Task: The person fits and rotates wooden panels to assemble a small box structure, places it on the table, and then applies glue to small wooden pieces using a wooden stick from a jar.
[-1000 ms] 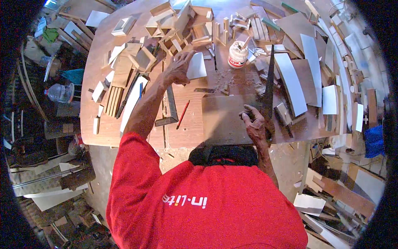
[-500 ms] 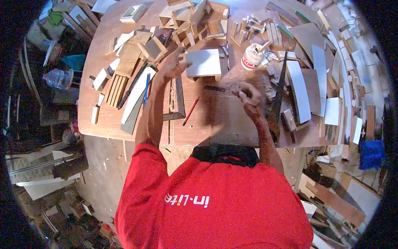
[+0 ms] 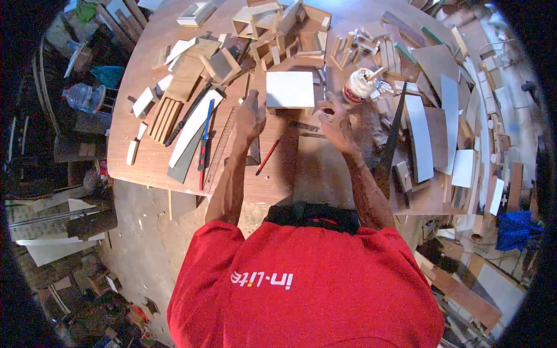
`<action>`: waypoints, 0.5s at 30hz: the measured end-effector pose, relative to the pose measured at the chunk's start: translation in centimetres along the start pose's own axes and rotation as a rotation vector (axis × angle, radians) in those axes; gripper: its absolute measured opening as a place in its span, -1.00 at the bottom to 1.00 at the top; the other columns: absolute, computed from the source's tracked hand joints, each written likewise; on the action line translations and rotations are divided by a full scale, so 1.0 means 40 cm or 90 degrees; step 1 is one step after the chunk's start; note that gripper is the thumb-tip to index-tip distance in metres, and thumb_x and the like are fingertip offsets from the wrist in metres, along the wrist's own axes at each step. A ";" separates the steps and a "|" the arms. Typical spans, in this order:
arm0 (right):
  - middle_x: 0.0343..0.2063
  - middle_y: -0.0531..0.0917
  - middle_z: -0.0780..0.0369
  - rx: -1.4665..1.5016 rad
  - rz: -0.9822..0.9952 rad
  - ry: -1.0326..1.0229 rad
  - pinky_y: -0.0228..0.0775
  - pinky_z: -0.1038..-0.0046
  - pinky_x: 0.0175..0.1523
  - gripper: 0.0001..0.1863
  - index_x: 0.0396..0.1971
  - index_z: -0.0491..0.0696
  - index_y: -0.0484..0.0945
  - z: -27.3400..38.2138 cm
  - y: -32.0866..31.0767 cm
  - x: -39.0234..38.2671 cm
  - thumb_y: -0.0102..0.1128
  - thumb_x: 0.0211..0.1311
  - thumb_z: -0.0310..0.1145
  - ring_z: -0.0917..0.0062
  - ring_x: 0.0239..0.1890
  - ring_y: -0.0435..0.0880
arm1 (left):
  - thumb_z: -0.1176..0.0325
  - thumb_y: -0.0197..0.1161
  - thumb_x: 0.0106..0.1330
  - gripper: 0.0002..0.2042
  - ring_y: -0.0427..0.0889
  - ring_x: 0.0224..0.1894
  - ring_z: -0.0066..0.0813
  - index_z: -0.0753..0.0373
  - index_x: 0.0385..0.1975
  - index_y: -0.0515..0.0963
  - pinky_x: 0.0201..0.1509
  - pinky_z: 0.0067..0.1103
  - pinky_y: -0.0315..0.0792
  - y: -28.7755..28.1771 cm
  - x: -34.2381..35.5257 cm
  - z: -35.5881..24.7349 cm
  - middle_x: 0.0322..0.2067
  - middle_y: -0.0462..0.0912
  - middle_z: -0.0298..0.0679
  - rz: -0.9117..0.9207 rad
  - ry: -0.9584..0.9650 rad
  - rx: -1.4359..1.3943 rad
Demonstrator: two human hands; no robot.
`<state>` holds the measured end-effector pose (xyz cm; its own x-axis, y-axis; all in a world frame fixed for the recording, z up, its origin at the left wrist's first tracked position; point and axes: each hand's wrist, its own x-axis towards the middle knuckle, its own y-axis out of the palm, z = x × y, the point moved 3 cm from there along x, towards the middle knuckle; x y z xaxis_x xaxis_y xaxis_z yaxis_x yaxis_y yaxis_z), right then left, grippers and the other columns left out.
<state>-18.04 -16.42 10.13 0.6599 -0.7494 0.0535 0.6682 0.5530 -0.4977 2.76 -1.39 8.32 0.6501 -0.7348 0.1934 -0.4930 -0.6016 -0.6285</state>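
Observation:
A white-faced wooden piece [image 3: 289,88] sits near the middle of the bench. My left hand [image 3: 250,116] is just left of it, fingers pointing forward and apart, holding nothing visible. Just right of it, my right hand [image 3: 335,122] has its fingers loosely curled and apart, with nothing visible in them. A red pencil [image 3: 268,156] lies between my forearms, beside a dark metal square [image 3: 253,152]. A white glue jar [image 3: 358,86] with a stick in it stands beyond my right hand.
The cluttered bench [image 3: 133,168] holds small wooden boxes [image 3: 255,20], wood strips [image 3: 165,120], a blue ruler-like tool [image 3: 207,124], a dark handsaw [image 3: 394,139] and white boards [image 3: 419,139]. Offcuts [image 3: 464,278] and a plastic jug [image 3: 84,98] surround it.
The white piece now sits square between my hands. My left hand has moved down to its left side; my right hand has moved up and left toward it. The view has shifted slightly.

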 end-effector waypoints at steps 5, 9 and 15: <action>-0.15 0.61 0.10 0.009 -0.010 -0.001 0.48 0.36 -0.05 -0.37 0.21 -0.27 0.16 0.003 -0.001 -0.012 0.07 0.11 -0.47 0.33 -0.08 0.58 | 0.48 0.07 0.19 -0.52 0.38 0.19 0.02 0.49 0.13 0.23 0.24 -0.37 0.27 0.039 -0.050 0.011 0.07 0.40 0.25 -0.033 0.048 -0.141; -0.18 0.61 0.07 0.115 0.021 0.077 0.45 0.30 -0.03 -0.38 0.20 -0.27 0.17 0.025 0.004 -0.018 0.06 0.12 -0.44 0.28 -0.14 0.61 | 0.48 0.07 0.18 -0.52 0.41 0.15 -0.17 0.49 0.13 0.25 0.24 -0.41 0.25 0.054 -0.079 0.015 0.06 0.43 0.07 -0.108 0.014 -0.254; -0.16 0.62 0.07 -0.081 -0.030 -0.077 0.44 0.32 -0.01 -0.40 0.19 -0.25 0.21 -0.002 0.005 -0.008 0.08 0.10 -0.45 0.28 -0.11 0.61 | 0.53 0.05 0.14 -0.55 0.45 0.11 0.07 0.46 0.09 0.28 0.17 -0.33 0.35 0.083 -0.132 -0.006 0.02 0.47 0.17 -0.154 -0.080 -0.164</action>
<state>-18.14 -16.10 9.95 0.6708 -0.7197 0.1789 0.6555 0.4625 -0.5971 -2.44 0.42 5.41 0.8236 -0.5276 0.2082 -0.4360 -0.8237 -0.3626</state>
